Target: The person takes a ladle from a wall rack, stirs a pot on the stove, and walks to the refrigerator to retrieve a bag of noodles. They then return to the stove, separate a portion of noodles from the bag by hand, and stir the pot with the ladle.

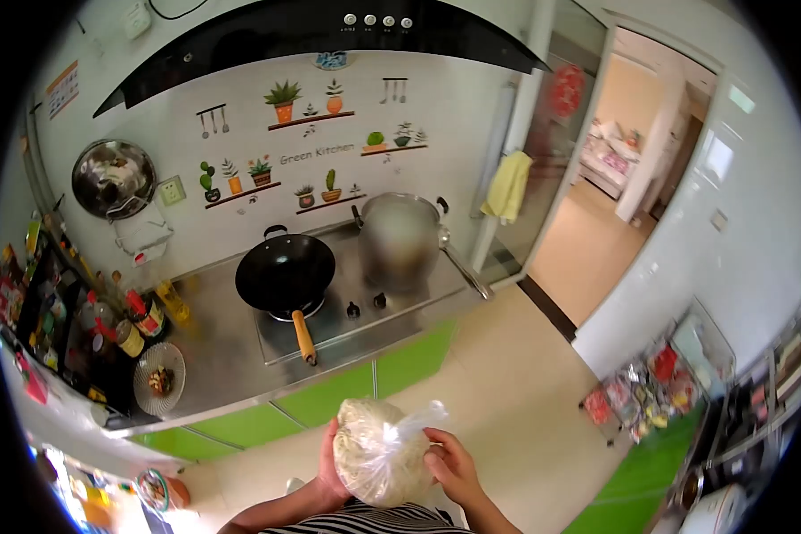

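Note:
In front of my body is a clear plastic bag (371,458) filled with pale, stringy-looking food, its gathered top pointing up to the right. My left hand (331,463) is wrapped around the bag's left side and supports it. On the other side, my right hand (452,469) has thumb and fingers bent together at the bag beside its gathered neck. The bag is above the floor, just short of the counter's front edge. Exactly what the food is cannot be made out through the plastic.
On the stove, a black wok (285,274) has its wooden handle toward me, beside a large steaming pot (399,245). A ladle (463,262) lies right of the pot. A glass plate with food (160,378) and several bottles stand left. A wire rack (650,383) stands right.

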### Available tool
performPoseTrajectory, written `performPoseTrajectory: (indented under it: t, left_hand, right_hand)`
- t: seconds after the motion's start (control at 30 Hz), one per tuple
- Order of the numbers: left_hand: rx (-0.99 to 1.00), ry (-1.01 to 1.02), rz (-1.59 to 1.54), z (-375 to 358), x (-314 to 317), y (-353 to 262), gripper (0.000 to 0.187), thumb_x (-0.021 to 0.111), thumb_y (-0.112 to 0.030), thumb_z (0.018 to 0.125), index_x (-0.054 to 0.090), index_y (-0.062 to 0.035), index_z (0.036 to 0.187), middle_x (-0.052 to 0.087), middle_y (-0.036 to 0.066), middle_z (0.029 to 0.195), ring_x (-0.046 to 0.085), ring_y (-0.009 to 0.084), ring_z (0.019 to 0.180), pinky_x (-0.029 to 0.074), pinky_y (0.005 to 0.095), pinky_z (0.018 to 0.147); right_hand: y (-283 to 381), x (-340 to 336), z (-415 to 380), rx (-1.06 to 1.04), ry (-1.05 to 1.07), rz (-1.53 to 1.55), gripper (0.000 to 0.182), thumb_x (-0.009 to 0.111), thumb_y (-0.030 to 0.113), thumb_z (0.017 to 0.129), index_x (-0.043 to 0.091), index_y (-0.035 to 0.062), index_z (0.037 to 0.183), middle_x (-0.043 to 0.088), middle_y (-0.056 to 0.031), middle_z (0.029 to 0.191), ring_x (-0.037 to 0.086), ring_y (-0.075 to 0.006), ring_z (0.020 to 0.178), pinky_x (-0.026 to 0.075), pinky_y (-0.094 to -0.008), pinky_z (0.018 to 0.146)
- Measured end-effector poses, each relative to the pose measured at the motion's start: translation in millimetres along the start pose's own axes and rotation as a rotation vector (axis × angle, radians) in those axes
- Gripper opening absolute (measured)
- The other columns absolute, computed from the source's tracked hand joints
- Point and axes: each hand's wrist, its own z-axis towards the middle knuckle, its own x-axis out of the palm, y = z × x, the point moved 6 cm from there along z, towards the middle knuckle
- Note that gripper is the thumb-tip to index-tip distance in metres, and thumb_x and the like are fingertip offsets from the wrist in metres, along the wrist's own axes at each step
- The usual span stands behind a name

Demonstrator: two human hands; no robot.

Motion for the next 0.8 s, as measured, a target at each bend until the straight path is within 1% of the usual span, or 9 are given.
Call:
performPoseTrajectory:
  t: [0.13,0.2,0.23,0.37,0.47,0.57,0.73,0.77,0.8]
  left_hand:
    - [0.23,-0.013,-0.183,48,26,-4,0.074,0.045,-0.064,0.084,0.041,-0.0122,0.137,0.049,0.017,0.133,0.048,0.0369,0.12,0.037,0.055,0.103]
    - [0.357,-0.033,-0.273,65,34,-6,0.076,0.047,-0.066,0.083,0.042,-0.0123,0.136,0.05,0.017,0.132,0.049,0.0376,0.119,0.037,0.0558,0.102]
    - [0.417,-0.062,-0.279,75,38,-6,0.076,0.047,-0.066,0.082,0.044,-0.0127,0.135,0.05,0.016,0.132,0.05,0.0376,0.117,0.038,0.0557,0.101]
    - [0.56,-0.075,-0.368,96,54,-6,0.075,0.047,-0.067,0.082,0.046,-0.0132,0.134,0.051,0.015,0.132,0.05,0.0371,0.117,0.038,0.0554,0.1]
    - [0.631,-0.071,-0.411,105,55,-11,0.075,0.046,-0.067,0.082,0.046,-0.0134,0.135,0.051,0.015,0.132,0.049,0.0369,0.117,0.038,0.0554,0.1]
    - [0.703,-0.109,-0.454,105,44,-18,0.075,0.046,-0.067,0.083,0.045,-0.0138,0.136,0.05,0.014,0.133,0.049,0.0367,0.118,0.038,0.0554,0.1]
    - [0.885,-0.177,-0.334,98,53,-29,0.075,0.045,-0.067,0.083,0.044,-0.0142,0.136,0.05,0.014,0.133,0.049,0.0355,0.118,0.038,0.0551,0.1]
    - [0.925,-0.191,-0.368,95,53,-33,0.075,0.045,-0.067,0.083,0.043,-0.0143,0.136,0.05,0.014,0.133,0.049,0.0351,0.118,0.037,0.0548,0.1]
    - [0.968,-0.206,-0.406,93,53,-34,0.075,0.044,-0.067,0.083,0.043,-0.0145,0.137,0.05,0.014,0.133,0.049,0.0348,0.118,0.037,0.0546,0.101]
  right_hand:
    - [23,-48,89,0.031,0.267,-0.093,0.037,0.053,0.007,0.093,0.045,-0.0028,0.128,0.057,-0.0086,0.115,0.055,-0.0117,0.092,0.043,-0.0265,0.087]
    - [31,-77,132,0.099,0.271,0.004,0.033,0.051,0.008,0.095,0.048,-0.0029,0.125,0.059,-0.0095,0.111,0.057,-0.0125,0.093,0.043,-0.0268,0.088]
    - [37,-94,156,0.037,0.236,-0.057,0.026,0.051,0.011,0.095,0.054,-0.0028,0.118,0.063,-0.0094,0.1,0.06,-0.0134,0.09,0.046,-0.0266,0.084]
    - [-2,-143,250,-0.056,0.253,-0.298,0.024,0.053,0.017,0.096,0.059,-0.0027,0.109,0.066,-0.0098,0.095,0.063,-0.0176,0.09,0.05,-0.0301,0.08]
    - [-30,-130,309,-0.011,0.286,-0.409,0.021,0.055,0.016,0.095,0.061,-0.002,0.105,0.068,-0.0083,0.089,0.065,-0.0159,0.086,0.051,-0.0293,0.076]
    - [-69,-100,354,-0.139,0.351,-0.504,0.018,0.057,0.014,0.093,0.062,-0.0001,0.104,0.069,-0.0105,0.089,0.066,-0.0153,0.081,0.051,-0.0274,0.071]
    - [-114,-58,413,-0.39,0.343,-0.906,0.011,0.064,0.008,0.083,0.065,0.0023,0.093,0.065,-0.0159,0.091,0.066,-0.025,0.077,0.052,-0.0314,0.07]
    - [-121,-49,422,-0.428,0.349,-0.962,0.019,0.064,0.012,0.081,0.063,0.0027,0.098,0.064,-0.0169,0.091,0.065,-0.0314,0.078,0.052,-0.0384,0.071]
    - [-129,-41,431,-0.439,0.374,-0.962,0.019,0.064,0.012,0.081,0.063,0.0027,0.098,0.064,-0.0169,0.091,0.065,-0.0314,0.078,0.052,-0.0384,0.071]
